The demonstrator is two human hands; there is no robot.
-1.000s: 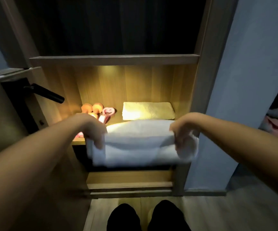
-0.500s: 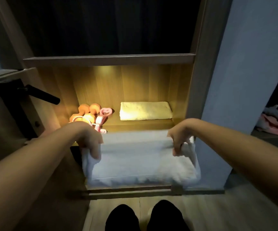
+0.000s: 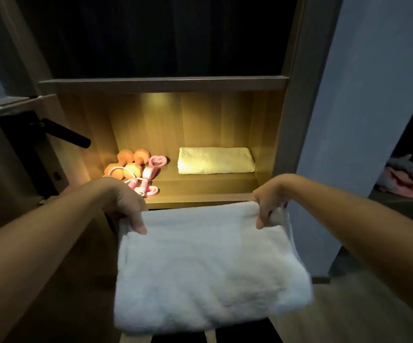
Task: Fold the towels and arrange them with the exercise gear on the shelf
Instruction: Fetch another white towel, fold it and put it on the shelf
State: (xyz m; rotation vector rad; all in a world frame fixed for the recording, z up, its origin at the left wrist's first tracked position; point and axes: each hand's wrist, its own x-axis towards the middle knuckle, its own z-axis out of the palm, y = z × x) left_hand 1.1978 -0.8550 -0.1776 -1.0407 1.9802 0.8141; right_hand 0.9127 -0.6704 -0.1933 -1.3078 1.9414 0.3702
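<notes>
A white towel [image 3: 208, 263] hangs folded in front of the lit wooden shelf [image 3: 200, 198]. My left hand [image 3: 121, 204] pinches its top left corner and my right hand [image 3: 270, 199] pinches its top right corner. On the shelf lies a folded yellow towel [image 3: 215, 160] at the back right. Orange dumbbells [image 3: 126, 164] and a pink skipping rope [image 3: 148, 179] sit at the shelf's left.
A black door handle [image 3: 66, 133] sticks out at the left. A pale wall panel [image 3: 364, 120] stands right of the shelf unit. Pink and grey cloths [image 3: 406, 179] lie on a surface at far right. Wooden floor shows below.
The white towel has dropped lower and hangs longer, below the shelf edge. Both hands have come down and toward me, and the shelf items are uncovered.
</notes>
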